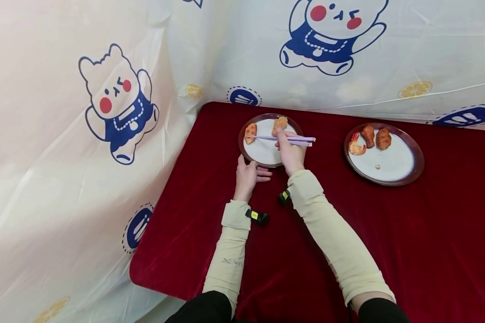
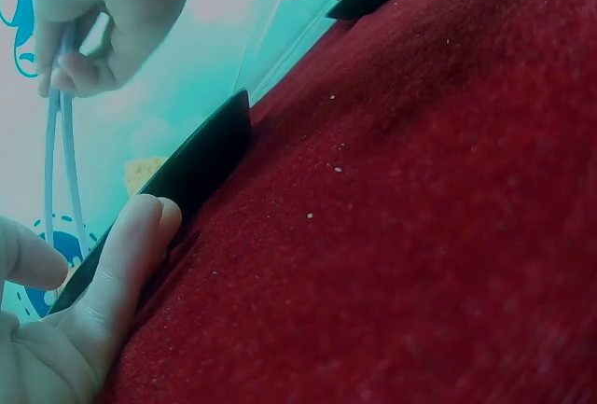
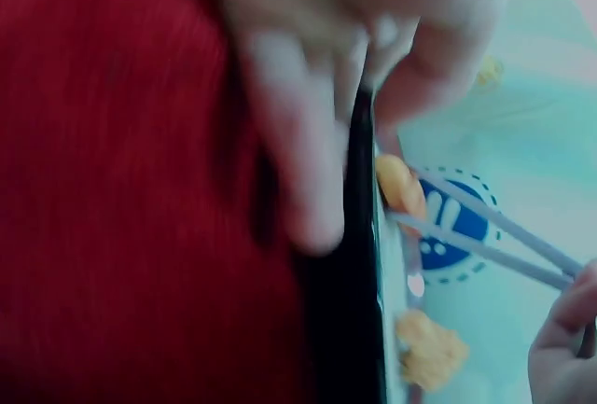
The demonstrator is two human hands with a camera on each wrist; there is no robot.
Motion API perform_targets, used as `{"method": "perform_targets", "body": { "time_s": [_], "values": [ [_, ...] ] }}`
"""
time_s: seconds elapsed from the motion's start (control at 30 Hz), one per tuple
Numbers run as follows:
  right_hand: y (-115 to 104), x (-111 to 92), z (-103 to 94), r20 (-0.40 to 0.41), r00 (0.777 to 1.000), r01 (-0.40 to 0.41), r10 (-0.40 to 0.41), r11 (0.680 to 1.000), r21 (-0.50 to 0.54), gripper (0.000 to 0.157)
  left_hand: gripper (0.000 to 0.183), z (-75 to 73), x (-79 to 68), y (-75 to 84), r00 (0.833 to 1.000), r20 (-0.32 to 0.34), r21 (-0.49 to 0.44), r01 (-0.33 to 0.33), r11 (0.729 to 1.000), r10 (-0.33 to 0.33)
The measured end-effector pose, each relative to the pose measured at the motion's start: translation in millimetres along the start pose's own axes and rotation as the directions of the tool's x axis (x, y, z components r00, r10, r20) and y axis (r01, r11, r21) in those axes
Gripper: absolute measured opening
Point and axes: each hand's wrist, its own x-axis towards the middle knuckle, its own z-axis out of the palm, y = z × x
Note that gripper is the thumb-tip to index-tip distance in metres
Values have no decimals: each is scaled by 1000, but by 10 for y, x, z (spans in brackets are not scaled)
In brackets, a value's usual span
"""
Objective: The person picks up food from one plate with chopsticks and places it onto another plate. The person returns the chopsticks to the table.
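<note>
My right hand (image 1: 292, 152) holds a pair of lilac chopsticks (image 1: 295, 140). Their tips reach left across the near-left plate (image 1: 266, 154), white with a brown rim, to a flat orange-brown food piece (image 1: 250, 133). In the right wrist view the chopstick tips lie at this yellow-orange piece (image 3: 401, 183). A crumbly golden fried piece (image 1: 280, 123) sits at the plate's far right, partly behind the right hand. My left hand (image 1: 247, 177) is at the plate's near edge with fingers extended. In the left wrist view its fingers (image 2: 131, 245) rest against the plate's dark outer side.
On the right stands a second brown-rimmed plate (image 1: 400, 168) with a shrimp (image 1: 356, 146), a drumstick (image 1: 368, 136), another browned piece (image 1: 383, 139) and a crumb. Dark red cloth (image 1: 226, 188) covers the table. A patterned curtain (image 1: 194, 54) hangs behind and to the left.
</note>
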Motion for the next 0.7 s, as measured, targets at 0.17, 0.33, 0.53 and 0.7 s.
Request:
{"method": "perform_targets", "body": {
  "time_s": [0.17, 0.33, 0.53, 0.7],
  "values": [
    [-115, 1, -127, 165, 977, 172, -137, 959, -223, 27, 74, -27, 4, 31, 999, 37, -5, 16, 1000, -16],
    [-264, 25, -221, 342, 922, 297, -181, 897, -327, 31, 74, -24, 17, 35, 999, 34, -18, 11, 1000, -11],
    [-301, 35, -225, 327, 929, 277, -175, 914, -298, 30, 75, -2, 4, 22, 1000, 4, -19, -16, 1000, 16],
    [-171, 89, -192, 151, 988, 17, -15, 1000, -12, 30, 75, -1, -31, 20, 1000, 2, 8, -4, 1000, 4]
  ]
}}
